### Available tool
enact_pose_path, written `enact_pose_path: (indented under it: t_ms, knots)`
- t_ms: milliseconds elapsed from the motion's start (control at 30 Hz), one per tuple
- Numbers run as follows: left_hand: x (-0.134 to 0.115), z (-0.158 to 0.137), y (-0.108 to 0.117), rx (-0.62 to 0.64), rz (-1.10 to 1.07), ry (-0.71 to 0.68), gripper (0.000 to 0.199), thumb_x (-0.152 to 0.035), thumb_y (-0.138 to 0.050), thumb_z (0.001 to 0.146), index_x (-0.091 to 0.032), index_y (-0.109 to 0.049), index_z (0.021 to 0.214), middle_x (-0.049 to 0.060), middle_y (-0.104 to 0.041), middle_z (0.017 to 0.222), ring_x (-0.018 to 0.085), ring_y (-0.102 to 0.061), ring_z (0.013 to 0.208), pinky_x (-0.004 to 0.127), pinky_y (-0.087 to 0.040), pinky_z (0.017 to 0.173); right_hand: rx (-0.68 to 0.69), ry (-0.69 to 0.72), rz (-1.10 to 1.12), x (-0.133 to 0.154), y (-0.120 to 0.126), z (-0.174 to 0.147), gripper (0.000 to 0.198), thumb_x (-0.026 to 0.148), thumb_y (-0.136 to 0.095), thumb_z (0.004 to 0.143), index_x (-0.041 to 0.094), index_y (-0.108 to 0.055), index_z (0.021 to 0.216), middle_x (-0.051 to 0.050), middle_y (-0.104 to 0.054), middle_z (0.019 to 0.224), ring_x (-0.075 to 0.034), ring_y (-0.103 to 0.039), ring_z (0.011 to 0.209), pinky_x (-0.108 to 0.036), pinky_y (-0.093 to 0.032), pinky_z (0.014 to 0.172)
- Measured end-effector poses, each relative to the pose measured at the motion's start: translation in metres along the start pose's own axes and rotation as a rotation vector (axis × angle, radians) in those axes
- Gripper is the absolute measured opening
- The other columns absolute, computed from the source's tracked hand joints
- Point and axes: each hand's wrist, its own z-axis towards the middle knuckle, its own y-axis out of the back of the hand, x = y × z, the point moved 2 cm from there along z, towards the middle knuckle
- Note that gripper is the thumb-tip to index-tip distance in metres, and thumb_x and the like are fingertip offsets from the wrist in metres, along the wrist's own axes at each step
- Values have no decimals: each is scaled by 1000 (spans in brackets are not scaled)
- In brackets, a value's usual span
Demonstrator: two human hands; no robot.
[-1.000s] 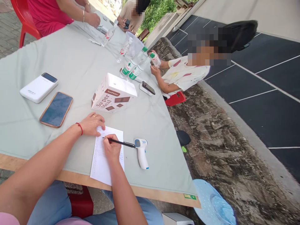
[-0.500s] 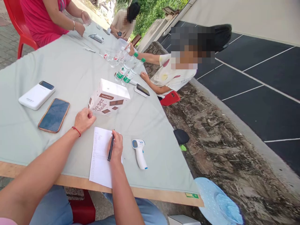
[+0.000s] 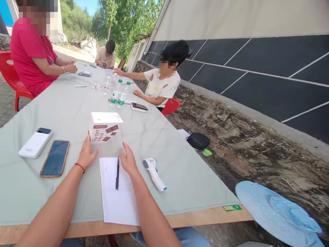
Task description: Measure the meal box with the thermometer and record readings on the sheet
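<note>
A white and brown Super Meal box (image 3: 106,128) stands upright on the cloth in front of me. My left hand (image 3: 87,152) is open at the box's near left corner, fingertips against or very close to it. My right hand (image 3: 128,159) is open too, fingers stretched toward the box and apart from it. Between my forearms lies a printed sheet of paper (image 3: 113,206), with a black pen (image 3: 117,173) resting on it. To the right of that hand is a white infrared thermometer (image 3: 155,174).
Left of me lie a phone (image 3: 55,158) and a white power bank (image 3: 35,142). Farther up the table (image 3: 69,118) stand water bottles (image 3: 118,94) and another phone (image 3: 139,106). Three people sit around it. A blue sun hat (image 3: 277,212) is beyond the right corner.
My right hand has let go of the pen, which now lies on the paper, and moved toward the box. My left hand has opened from a curled shape. The view has tilted up.
</note>
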Motion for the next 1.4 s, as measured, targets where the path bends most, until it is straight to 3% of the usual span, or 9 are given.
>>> enact_pose_path:
  t_ms: [200,400,600,700,800,933,1067,1233,1400]
  knots:
    - [2,4,0,-4,-66,-8,88,-22,-58,72,-17,-19,151,18,-40,140,35,-38,135,54,-39,107,85,-119,489,25,-37,46,63,33,-52,78,22,-48,140,-8,-54,140,-25,-47,131,-43,-39,108]
    - [-18,-1,3,-121,-61,-71,70,-32,-67,70,-23,-43,135,8,-48,114,28,-51,113,50,-42,102,-109,-183,417,27,-17,21,65,40,-57,77,21,-52,139,-9,-56,131,-24,-54,116,-39,-43,103]
    - [-29,-4,2,-46,-349,60,60,-44,-68,75,-24,-38,123,12,-41,135,28,-50,122,48,-42,102,-92,-107,393,31,5,2,57,44,-53,80,18,-58,131,-10,-60,125,-24,-57,109,-38,-47,97]
    - [-27,-3,1,-20,-463,155,66,-45,-70,75,-23,-34,126,15,-40,139,27,-55,119,47,-45,101,-199,-34,176,13,41,-16,57,46,-51,83,17,-55,132,-13,-58,130,-26,-56,114,-42,-43,100]
    - [-26,-1,0,-21,-553,181,80,-42,-76,70,-22,-31,133,17,-40,143,30,-50,127,48,-41,106,-411,-221,-282,-20,89,-39,63,46,-62,76,11,-55,128,-23,-50,135,-37,-45,126,-51,-36,103]
    - [-28,1,1,55,-656,260,96,-39,-80,65,-18,-27,142,17,-49,138,31,-51,127,48,-40,108,-144,-455,-515,-53,119,-58,42,43,-69,70,16,-66,103,-20,-64,104,-36,-60,102,-46,-45,83]
    - [-31,-2,4,49,-687,265,99,-35,-81,62,-20,-27,145,15,-53,134,31,-55,121,47,-46,103,-158,-404,-130,-31,104,-59,35,47,-61,73,19,-63,93,-10,-66,87,-26,-61,81,-35,-45,68]
    - [-32,-4,8,11,-688,169,95,-31,-77,64,-23,-28,145,13,-47,140,29,-52,125,42,-47,102,-79,-281,692,59,56,-55,38,58,-53,81,20,-57,82,-1,-58,66,-15,-48,55,-27,-37,51]
    - [-35,-1,7,0,-629,169,92,-33,-80,63,-22,-33,142,13,-48,141,31,-49,129,44,-45,104,-34,-191,880,118,28,-40,39,58,-57,80,21,-52,71,2,-54,58,-12,-43,51,-25,-33,49]
